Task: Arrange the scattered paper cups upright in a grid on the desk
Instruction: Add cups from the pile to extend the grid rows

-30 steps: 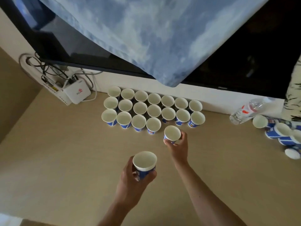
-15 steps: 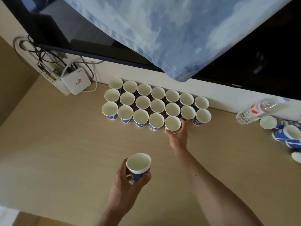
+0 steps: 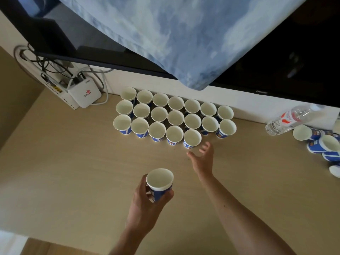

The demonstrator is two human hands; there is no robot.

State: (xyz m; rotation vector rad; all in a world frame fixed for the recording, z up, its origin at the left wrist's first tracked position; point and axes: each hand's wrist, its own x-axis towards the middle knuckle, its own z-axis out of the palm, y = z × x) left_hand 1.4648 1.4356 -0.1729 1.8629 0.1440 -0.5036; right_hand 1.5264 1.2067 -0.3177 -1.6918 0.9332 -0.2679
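Several blue-and-white paper cups stand upright in a tight grid of three rows against the back wall of the beige desk. The front row's newest cup stands at its right end. My right hand hovers just below that cup, fingers spread, holding nothing. Nearer to me, my left hand grips one upright paper cup above the desk. Several more cups lie on their sides at the far right edge.
A clear plastic water bottle lies on its side beside the fallen cups. A white router with tangled cables sits at the back left. A dark TV screen draped with a blue cloth overhangs the grid.
My right hand set its cup down at the end of the front row, let go and drew back. My left hand kept its cup, moving little.
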